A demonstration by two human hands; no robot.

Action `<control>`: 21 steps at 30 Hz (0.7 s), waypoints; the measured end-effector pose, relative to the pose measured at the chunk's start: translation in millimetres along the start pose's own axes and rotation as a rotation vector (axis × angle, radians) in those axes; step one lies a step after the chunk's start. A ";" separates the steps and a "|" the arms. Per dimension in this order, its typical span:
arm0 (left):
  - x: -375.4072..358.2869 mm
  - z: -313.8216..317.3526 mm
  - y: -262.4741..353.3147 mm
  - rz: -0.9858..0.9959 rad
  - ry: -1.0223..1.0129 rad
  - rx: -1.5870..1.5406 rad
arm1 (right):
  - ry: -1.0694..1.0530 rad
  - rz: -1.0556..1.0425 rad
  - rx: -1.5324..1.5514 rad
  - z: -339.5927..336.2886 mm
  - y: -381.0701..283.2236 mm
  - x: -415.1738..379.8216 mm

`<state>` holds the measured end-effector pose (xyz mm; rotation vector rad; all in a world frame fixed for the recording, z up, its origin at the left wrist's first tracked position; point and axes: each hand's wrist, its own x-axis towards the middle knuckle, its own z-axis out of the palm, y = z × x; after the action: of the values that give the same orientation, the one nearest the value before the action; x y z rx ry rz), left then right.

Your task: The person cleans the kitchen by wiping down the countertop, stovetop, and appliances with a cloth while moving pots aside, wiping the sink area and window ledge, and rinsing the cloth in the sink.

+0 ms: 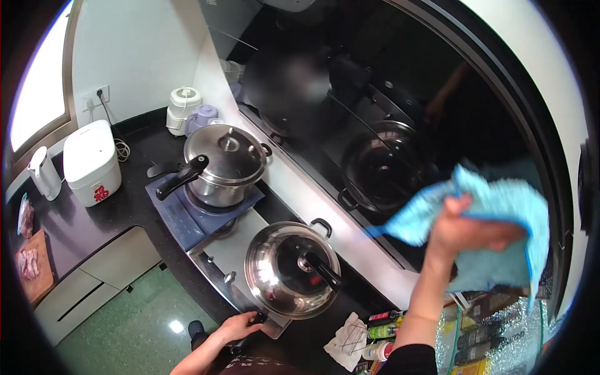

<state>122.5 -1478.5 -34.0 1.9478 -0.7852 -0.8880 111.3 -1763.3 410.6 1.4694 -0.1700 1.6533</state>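
Observation:
My right hand (465,228) is raised at the right, its fingers closed on a light blue cloth (500,200) with a darker blue edge. The cloth hangs spread out in front of the glossy black panel (369,81), overlapping its lower right part. Low in the middle, my left hand (239,326) grips the black handle of a wok (257,317). A shiny domed lid (275,262) with a black grip covers the wok, which stands on the steel stove (215,265).
Beyond the wok, a pressure cooker (222,156) sits on a blue induction cooktop (172,212). A white rice cooker (92,165), a kettle (44,175) and a cutting board with meat (40,284) line the left counter. Several bottles (381,331) stand beside a crumpled white cloth (344,344).

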 end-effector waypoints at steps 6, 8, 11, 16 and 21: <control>3.8 -4.6 -2.4 0.047 -0.033 0.029 | 0.112 -0.047 0.816 114.7 -188.0 80.8; 2.8 -6.2 -4.8 0.070 -0.052 0.004 | -0.032 -0.083 1.039 146.8 -248.0 99.2; 5.4 1.1 -17.8 0.092 -0.076 -0.001 | -0.203 -0.078 1.604 167.6 -321.7 112.5; 5.5 1.5 -23.9 0.081 -0.079 -0.055 | -0.457 -0.363 1.439 224.8 -424.9 63.7; 6.8 -4.1 -30.6 0.056 -0.087 -0.123 | -0.678 -0.741 1.240 248.0 -477.2 3.8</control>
<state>135.3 -1468.1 -60.9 1.7814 -0.8126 -0.9698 615.2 -1631.7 276.7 2.5060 1.0867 0.4956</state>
